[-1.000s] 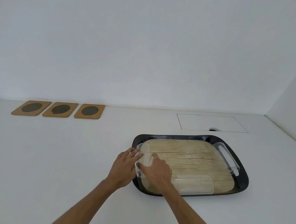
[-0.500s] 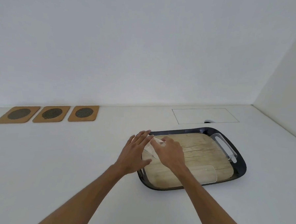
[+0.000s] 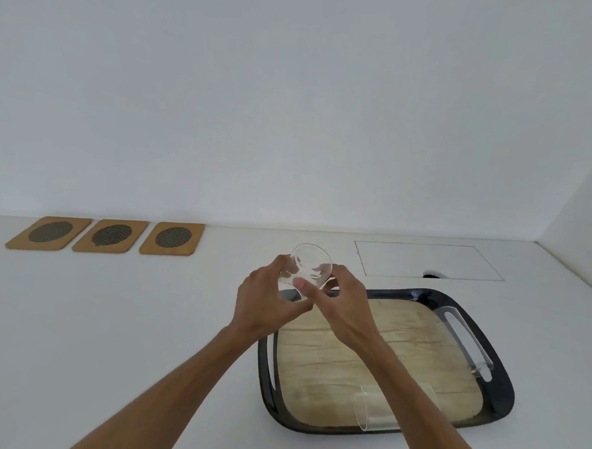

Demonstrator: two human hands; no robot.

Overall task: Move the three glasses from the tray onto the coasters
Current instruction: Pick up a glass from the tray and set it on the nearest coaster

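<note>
Both hands hold one clear glass (image 3: 311,263) in the air above the tray's far left corner, tipped with its round end facing away from me. My left hand (image 3: 266,300) grips it from the left, my right hand (image 3: 342,304) from the right. Below lies a black tray (image 3: 500,389) with a wood-look bottom. A second glass (image 3: 377,412) lies on its side at the tray's near edge, partly behind my right forearm. A third glass (image 3: 463,339) lies on its side along the tray's right handle. Three cork coasters (image 3: 172,239), (image 3: 111,236), (image 3: 50,233) sit in a row at the far left, bare.
The surface is a white counter meeting a white wall behind and another at the right. A thin rectangular outline (image 3: 428,260) with a small dark hole (image 3: 434,274) is set into the counter behind the tray.
The glass that lay at the tray's left end is now lifted off it, held in both hands and carried up and toward the far side. The camera view has shifted.
</note>
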